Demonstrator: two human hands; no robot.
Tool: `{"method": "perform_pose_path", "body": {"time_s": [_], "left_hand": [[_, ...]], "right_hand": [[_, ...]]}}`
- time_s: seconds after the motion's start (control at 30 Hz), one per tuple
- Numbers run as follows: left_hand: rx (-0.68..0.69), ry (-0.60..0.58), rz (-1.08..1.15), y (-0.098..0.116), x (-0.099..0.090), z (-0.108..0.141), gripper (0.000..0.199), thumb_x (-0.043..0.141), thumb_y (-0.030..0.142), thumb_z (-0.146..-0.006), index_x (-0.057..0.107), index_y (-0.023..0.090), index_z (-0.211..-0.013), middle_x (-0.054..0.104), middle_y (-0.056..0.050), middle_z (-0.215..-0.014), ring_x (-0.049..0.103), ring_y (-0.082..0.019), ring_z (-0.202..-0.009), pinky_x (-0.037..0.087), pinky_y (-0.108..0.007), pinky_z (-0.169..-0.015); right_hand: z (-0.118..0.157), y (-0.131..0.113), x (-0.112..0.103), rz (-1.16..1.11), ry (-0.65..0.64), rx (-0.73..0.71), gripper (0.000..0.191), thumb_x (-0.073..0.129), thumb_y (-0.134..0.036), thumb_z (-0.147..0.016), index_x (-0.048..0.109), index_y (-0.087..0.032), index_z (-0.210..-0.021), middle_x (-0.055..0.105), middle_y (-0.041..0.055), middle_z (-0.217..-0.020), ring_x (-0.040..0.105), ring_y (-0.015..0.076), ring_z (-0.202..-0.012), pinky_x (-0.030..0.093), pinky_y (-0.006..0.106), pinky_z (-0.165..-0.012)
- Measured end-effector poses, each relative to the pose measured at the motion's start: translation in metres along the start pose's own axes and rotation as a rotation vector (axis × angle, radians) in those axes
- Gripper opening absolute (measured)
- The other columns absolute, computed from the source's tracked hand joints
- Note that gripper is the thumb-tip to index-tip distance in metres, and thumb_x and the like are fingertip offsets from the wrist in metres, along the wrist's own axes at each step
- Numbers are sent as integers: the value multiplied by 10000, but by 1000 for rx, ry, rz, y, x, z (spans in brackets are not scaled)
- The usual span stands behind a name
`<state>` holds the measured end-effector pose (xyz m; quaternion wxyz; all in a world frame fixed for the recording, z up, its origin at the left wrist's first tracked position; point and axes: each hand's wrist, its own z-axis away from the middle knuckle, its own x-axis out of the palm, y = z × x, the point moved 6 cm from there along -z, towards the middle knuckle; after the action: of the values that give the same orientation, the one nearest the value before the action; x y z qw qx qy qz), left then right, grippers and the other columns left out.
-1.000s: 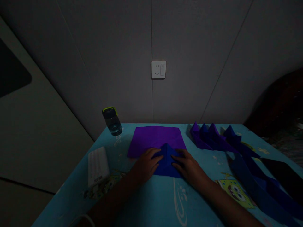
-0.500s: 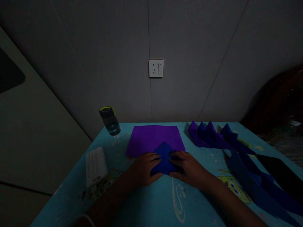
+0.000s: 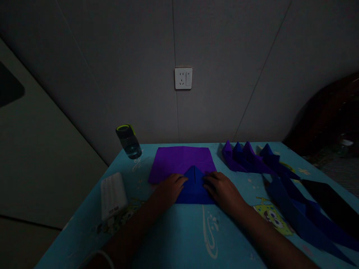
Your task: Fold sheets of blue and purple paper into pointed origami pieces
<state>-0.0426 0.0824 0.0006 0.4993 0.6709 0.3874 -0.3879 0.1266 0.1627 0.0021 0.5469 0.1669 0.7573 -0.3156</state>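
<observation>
A sheet of blue paper point(image 3: 195, 192), folded to a peak with a centre seam and a straight band along the bottom, lies flat in front of me. My left hand point(image 3: 171, 188) grips its left slanted side, fingers bent and the thumb out of sight. On the opposite slanted side, my right hand point(image 3: 223, 188) has its fingers curled over the edge, its thumb also hidden. Just behind, the peak overlaps the front of a flat purple sheet point(image 3: 182, 160).
Several folded paper boats, purple and blue point(image 3: 246, 160), stand at the back right, with a larger blue boat point(image 3: 304, 213) nearer. Beside it lies a dark flat object point(image 3: 328, 198). A white power bank point(image 3: 113, 196) and a water bottle point(image 3: 129, 142) are at left.
Both hands have shifted outward to the paper's sides and no longer lie across its front. More of the blue paper shows, including its straight bottom edge. The view has tilted slightly.
</observation>
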Motion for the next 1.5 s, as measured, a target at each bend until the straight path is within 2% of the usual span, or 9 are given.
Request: {"method": "perform_pose_path", "body": {"time_s": [0.17,0.3,0.5,0.67,0.77,0.87,1.13,1.33,1.5], "left_hand": [[-8,13,-117,-2,1,0,231,537,160,-900,639,178,-1107,627,-120,-1206,562,-265,-1137,443,-444,-1000],[23,4,-140,-1,2,1,245,521,125,-897,644,176,-1103,646,-117,-1184,566,-258,-1123,439,-433,-997],[49,5,-86,3,-1,4,294,555,229,-899,600,203,-1189,630,-96,-1203,556,-253,-1124,422,-433,-1003],[-76,39,130,-5,-2,3,518,631,208,-849,482,168,-1344,577,-130,-1262,544,-260,-1147,426,-419,-1011],[-113,96,256,-9,-4,3,582,647,165,-820,456,180,-1369,571,-127,-1254,548,-252,-1135,435,-423,-1000],[-144,164,363,-13,-9,3,560,658,163,-796,501,198,-1332,621,-91,-1121,587,-221,-996,474,-397,-919],[-368,299,894,-30,-18,4,385,665,313,-775,618,180,-1134,633,-7,-869,590,-128,-724,465,-242,-648],[-411,554,991,-34,-35,9,350,687,346,-752,617,187,-1057,637,-6,-904,602,-146,-795,470,-245,-703],[-422,701,979,-40,-38,14,207,684,322,-763,614,197,-912,633,3,-889,604,-163,-861,469,-255,-760]], "right_hand": [[2,13,-3,-26,-18,102,435,642,-421,-852,638,-193,-1222,663,144,-1110,622,286,-985,474,411,-881],[3,22,1,-143,-64,143,547,682,-429,-815,586,-181,-1292,663,135,-1109,627,278,-1007,476,398,-891],[1,27,6,-197,-98,215,496,709,-389,-785,638,-159,-1219,661,135,-1054,631,279,-976,477,401,-878],[0,27,3,-223,-39,198,434,742,-363,-740,650,-159,-1112,647,124,-1035,605,288,-987,457,415,-881],[1,28,3,-377,-42,188,329,719,-358,-752,610,-184,-1010,661,66,-945,620,240,-872,476,373,-794],[2,24,-4,-632,-73,195,227,657,-360,-802,565,-200,-935,657,14,-838,617,196,-752,484,322,-683],[0,36,-38,-959,100,376,321,758,-403,-717,634,-195,-926,674,34,-762,635,198,-666,499,313,-598],[0,42,-32,-1208,148,417,563,797,-423,-693,574,-220,-1168,666,-4,-763,627,163,-675,492,286,-612],[0,36,-28,-1249,175,388,576,813,-430,-678,590,-209,-1161,663,-14,-725,611,154,-662,480,283,-625]]}}
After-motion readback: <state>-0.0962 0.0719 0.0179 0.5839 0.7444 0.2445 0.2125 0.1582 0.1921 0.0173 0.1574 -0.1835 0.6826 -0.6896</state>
